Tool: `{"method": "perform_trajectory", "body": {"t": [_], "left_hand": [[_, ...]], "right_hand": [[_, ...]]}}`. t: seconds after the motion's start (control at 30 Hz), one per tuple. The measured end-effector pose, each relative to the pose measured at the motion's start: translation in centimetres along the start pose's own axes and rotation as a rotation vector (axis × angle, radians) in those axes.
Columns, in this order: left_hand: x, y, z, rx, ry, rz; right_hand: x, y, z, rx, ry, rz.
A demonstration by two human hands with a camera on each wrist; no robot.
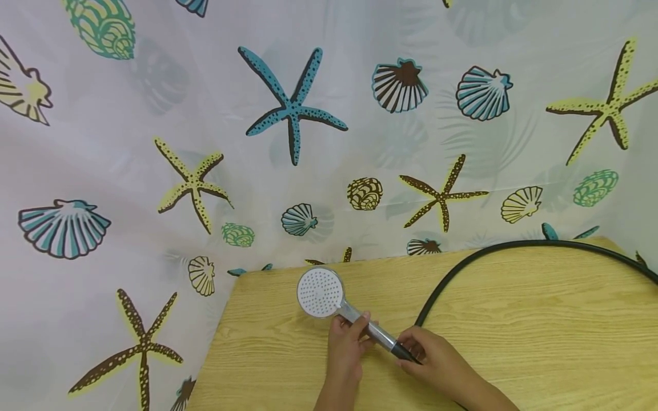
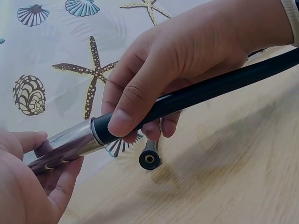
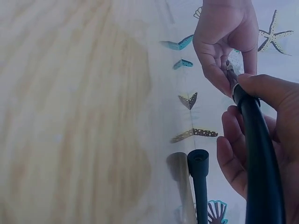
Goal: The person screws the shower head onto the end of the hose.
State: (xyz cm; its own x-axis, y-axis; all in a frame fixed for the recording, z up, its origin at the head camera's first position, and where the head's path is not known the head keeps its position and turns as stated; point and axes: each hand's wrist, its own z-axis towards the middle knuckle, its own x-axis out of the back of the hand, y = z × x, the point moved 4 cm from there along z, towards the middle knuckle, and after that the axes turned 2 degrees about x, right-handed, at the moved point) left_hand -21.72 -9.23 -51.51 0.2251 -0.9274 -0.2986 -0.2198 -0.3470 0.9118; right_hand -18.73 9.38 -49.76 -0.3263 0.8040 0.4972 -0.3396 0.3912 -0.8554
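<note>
Shower head (image 1: 320, 292) sits above the near part of the tabletop (image 1: 514, 331), its round white spray face turned up toward me and its chrome handle (image 1: 381, 335) slanting down to the right, though I cannot tell whether it touches the wood. My left hand (image 1: 345, 347) pinches that handle about midway, thumb on top and fingertips underneath. My right hand (image 1: 434, 359) pinches the black end of the hose (image 2: 210, 93) right where it meets the handle's silver rim, thumb on the near side, fingers curled behind. I judge the step in hand to be work on that joint; whether the two parts are tightly joined or merely pressed together, I can't see. To do it well, I should hold the handle firm so that the head doesn't spin, line the hose end up straight with the handle, and turn it close to the rim rather than twisting farther along the bendy length. A crooked start could bind any thread inside. The loose hose end (image 2: 149, 159) lies just beside my right hand, and a wide curve crosses toward the shell-printed curtain (image 1: 329, 188), so I'd leave slack there to avoid a sideways pull.
</note>
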Motion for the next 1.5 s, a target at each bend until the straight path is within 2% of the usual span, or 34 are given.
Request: {"method": "perform_trajectory", "body": {"t": [0.13, 0.53, 1.17, 1.5], "left_hand": [[0.01, 0.01, 0.05, 0.010, 0.023, 0.023], [-0.09, 0.26, 0.06, 0.009, 0.019, 0.069], [-0.17, 0.48, -0.01, 0.010, -0.019, 0.036], [-0.14, 0.63, -0.18, 0.004, -0.019, 0.032]], "right_hand": [[-0.05, -0.04, 0.01, -0.009, -0.003, 0.003], [-0.21, 0.24, -0.09, -0.036, -0.013, -0.008], [-0.08, 0.57, -0.13, -0.036, -0.020, -0.038], [-0.08, 0.50, -0.24, -0.025, -0.042, -0.006]]}}
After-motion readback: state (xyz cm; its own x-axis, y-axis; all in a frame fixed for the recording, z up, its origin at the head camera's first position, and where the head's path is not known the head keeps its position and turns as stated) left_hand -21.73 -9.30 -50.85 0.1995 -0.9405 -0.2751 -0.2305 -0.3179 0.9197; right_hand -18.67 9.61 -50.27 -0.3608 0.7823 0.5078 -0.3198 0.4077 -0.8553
